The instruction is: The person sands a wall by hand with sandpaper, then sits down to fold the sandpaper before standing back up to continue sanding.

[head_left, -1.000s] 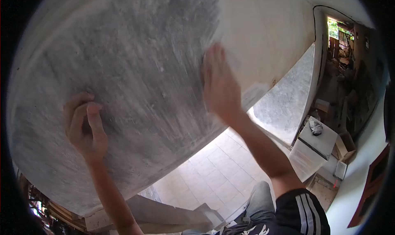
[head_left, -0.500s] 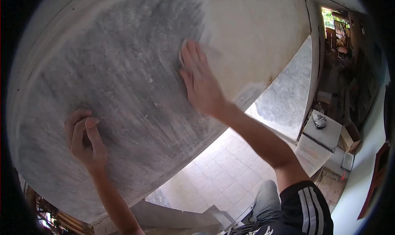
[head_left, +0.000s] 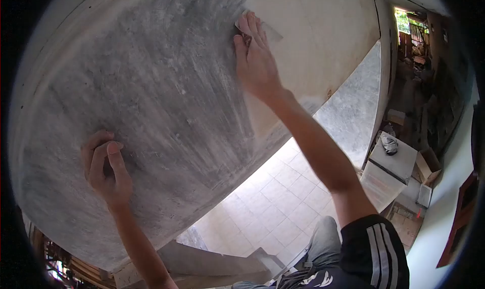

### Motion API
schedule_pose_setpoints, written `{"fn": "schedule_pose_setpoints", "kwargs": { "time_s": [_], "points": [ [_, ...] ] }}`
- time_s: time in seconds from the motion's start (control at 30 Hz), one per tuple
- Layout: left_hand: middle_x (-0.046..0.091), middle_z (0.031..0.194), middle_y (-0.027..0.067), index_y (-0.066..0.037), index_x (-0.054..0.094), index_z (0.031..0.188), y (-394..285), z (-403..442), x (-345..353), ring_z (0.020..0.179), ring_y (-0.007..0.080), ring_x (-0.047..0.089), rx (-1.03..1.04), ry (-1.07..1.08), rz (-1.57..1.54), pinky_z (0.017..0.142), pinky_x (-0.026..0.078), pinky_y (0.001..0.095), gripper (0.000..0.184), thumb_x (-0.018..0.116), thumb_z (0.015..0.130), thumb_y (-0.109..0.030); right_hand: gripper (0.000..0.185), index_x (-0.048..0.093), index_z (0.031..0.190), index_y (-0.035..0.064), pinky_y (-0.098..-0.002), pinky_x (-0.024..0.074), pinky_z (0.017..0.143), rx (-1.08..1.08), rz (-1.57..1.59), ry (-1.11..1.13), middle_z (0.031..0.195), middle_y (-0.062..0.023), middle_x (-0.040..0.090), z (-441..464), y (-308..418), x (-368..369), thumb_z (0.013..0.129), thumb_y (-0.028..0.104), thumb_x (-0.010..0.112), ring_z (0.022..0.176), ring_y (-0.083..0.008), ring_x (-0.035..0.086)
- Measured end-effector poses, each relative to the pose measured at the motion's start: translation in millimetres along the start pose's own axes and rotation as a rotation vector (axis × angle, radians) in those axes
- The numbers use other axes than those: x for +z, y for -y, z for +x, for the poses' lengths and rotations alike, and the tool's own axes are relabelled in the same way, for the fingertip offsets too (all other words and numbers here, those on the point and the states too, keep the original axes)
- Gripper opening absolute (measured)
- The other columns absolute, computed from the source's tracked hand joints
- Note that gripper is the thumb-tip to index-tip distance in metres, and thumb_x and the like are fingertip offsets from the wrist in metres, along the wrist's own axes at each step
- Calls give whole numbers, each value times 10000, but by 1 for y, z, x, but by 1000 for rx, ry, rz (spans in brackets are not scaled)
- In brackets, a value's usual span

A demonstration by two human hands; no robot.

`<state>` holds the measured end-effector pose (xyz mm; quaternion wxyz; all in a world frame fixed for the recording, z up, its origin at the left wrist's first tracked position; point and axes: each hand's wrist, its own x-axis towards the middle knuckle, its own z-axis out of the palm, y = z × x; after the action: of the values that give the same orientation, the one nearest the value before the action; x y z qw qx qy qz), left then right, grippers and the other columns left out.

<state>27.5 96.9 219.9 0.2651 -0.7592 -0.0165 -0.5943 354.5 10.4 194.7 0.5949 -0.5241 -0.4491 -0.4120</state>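
Note:
My right hand (head_left: 257,69) presses a thin sheet of sandpaper (head_left: 273,31) flat against a large wall surface, its fingers stretched over the sheet. The sheet lies where a grey, streaked patch (head_left: 166,81) meets a paler cream area (head_left: 308,41). Lower on the left, my left hand (head_left: 107,170) is close to the grey patch with its fingers curled and the thumb bent towards the fingertips. I see nothing between them. Whether those fingertips touch the wall is hard to tell.
Pale floor tiles (head_left: 278,198) show below the wall's lower edge. A grey panel (head_left: 348,107) stands beyond it. At right, a white box-like surface (head_left: 396,155) carries a crumpled plastic bag (head_left: 389,144), beside an open cardboard box (head_left: 428,166). A dark passage lies behind.
My right hand has moved up and slightly right with the sandpaper, from the grey patch towards the cream border. My left hand has stayed nearly in place.

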Motion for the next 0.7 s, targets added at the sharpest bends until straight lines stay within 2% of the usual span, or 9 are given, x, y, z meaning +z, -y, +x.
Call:
{"fn": "schedule_pose_setpoints", "kwargs": {
  "time_s": [0.1,0.2,0.3,0.33,0.43,0.53,0.63,0.7],
  "points": [
    [624,954,58,-55,652,772,2,-1,2,862,193,567,-34,-10,-60,707,458,330,289,558,968,-246,543,250,1477,-3,-441,201,1166,79,11,19,1516,-230,273,-46,27,6,1000,197,415,1422,-367,235],
    [621,961,61,-56,645,769,2,0,0,860,196,567,-5,0,-82,716,457,331,280,561,966,-235,546,267,1466,-13,-459,216,1158,-42,-192,225,1504,-234,297,-98,20,-4,1008,260,385,1407,-349,281],
    [621,959,59,-54,641,771,0,-6,0,860,199,570,-77,-5,-103,715,458,334,273,564,965,-230,560,294,1448,-33,-472,236,1146,-48,-467,124,1500,-236,305,-48,9,-15,1002,289,400,1393,-340,314],
    [621,957,59,-53,641,772,-1,-8,0,860,199,570,-52,0,-90,717,458,335,270,565,964,-227,562,319,1445,-17,-492,255,1131,-1,-503,99,1493,-209,338,-27,8,-18,998,314,403,1384,-336,334],
    [623,948,59,-49,640,775,-1,-6,-2,861,200,570,-6,-24,-59,722,457,339,261,569,958,-221,548,389,1399,-29,-520,312,1084,-7,-417,-39,1432,-218,422,-32,10,-2,972,308,452,1317,-341,424],
    [627,932,59,-48,640,774,1,-6,2,865,204,572,-10,-54,-79,732,456,343,256,575,951,-221,553,397,1377,-63,-514,320,1080,-96,-382,108,1421,-241,421,-82,26,-10,972,310,449,1307,-362,426],
    [629,919,56,-53,641,775,2,-8,1,869,207,572,-5,-51,-85,740,454,346,259,577,948,-235,561,393,1364,-92,-494,329,1080,-144,-520,73,1422,-265,404,-49,5,-18,963,294,463,1292,-380,438],
    [630,909,54,-58,638,773,-3,-7,-3,869,208,572,-1,-28,-40,744,453,349,260,580,946,-243,553,358,1393,-77,-479,306,1101,-58,-512,55,1442,-253,389,-22,-3,-16,980,283,433,1329,-373,395]
  ]
}}
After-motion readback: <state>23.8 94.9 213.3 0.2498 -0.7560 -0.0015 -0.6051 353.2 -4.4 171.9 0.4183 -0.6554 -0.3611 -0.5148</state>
